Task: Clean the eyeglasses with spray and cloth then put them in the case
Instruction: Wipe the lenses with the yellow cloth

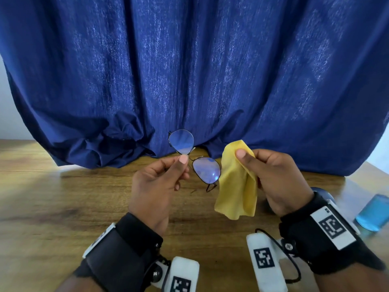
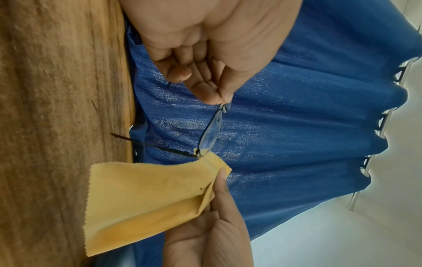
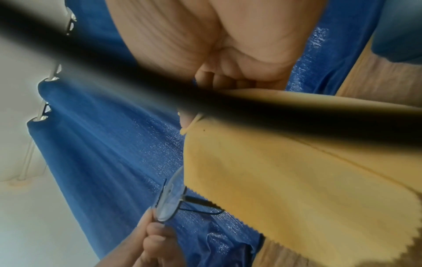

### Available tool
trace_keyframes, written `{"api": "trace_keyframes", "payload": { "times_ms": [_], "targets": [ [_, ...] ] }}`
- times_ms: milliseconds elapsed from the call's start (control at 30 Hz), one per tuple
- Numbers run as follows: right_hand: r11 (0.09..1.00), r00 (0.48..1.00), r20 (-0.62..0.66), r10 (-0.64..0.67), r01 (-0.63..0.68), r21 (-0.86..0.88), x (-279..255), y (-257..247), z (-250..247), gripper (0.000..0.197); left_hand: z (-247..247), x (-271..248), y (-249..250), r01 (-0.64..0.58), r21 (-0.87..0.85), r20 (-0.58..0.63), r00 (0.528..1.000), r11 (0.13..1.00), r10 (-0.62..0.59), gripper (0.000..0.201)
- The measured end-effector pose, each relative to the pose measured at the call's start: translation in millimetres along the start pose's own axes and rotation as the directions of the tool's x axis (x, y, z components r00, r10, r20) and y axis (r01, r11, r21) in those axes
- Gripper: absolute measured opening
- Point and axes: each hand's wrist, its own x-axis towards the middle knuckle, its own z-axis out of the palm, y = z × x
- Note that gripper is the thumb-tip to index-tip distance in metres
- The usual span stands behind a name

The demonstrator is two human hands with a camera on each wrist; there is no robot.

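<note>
Thin dark-framed eyeglasses (image 1: 205, 168) (image 2: 211, 131) (image 3: 169, 202) hang in the air above the wooden table (image 1: 63, 197). My left hand (image 1: 168, 173) (image 2: 212, 90) pinches them at the bridge between thumb and forefinger. My right hand (image 1: 271, 175) (image 3: 228, 59) grips a yellow cleaning cloth (image 1: 235, 186) (image 2: 141, 198) (image 3: 297, 171), thumb on top, and the cloth drapes down just right of the near lens. A blue spray bottle (image 1: 373, 213) stands at the table's right edge. A dark rounded thing (image 1: 320, 191), largely hidden, shows behind my right wrist.
A blue curtain (image 1: 189, 70) hangs behind the table and bunches on its far edge. A black cord (image 3: 228, 101) crosses the right wrist view, blurred. Bare wood lies to the left of my hands.
</note>
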Motion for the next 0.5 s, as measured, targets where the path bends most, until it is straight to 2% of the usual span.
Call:
{"api": "trace_keyframes", "payload": {
  "times_ms": [133,300,500],
  "targets": [
    [0.997,0.994,-0.084,-0.074,0.072,-0.026,-2.9,-5.1,1.9,0.032,-0.5,1.3,1.0,0.015,-0.054,0.016,1.0,0.998,-0.014,0.014],
    [0.993,0.986,-0.12,-0.117,0.112,-0.045,-5.3,-5.7,4.5,0.028,-0.9,1.0,1.5,0.035,-0.074,0.044,0.999,0.997,-0.032,0.015],
    [0.976,0.974,-0.072,-0.216,0.213,-0.048,-11.9,-9.8,8.5,0.011,1.0,-0.4,4.6,0.069,-0.095,0.067,0.996,0.993,-0.063,0.02]
  ]
}}
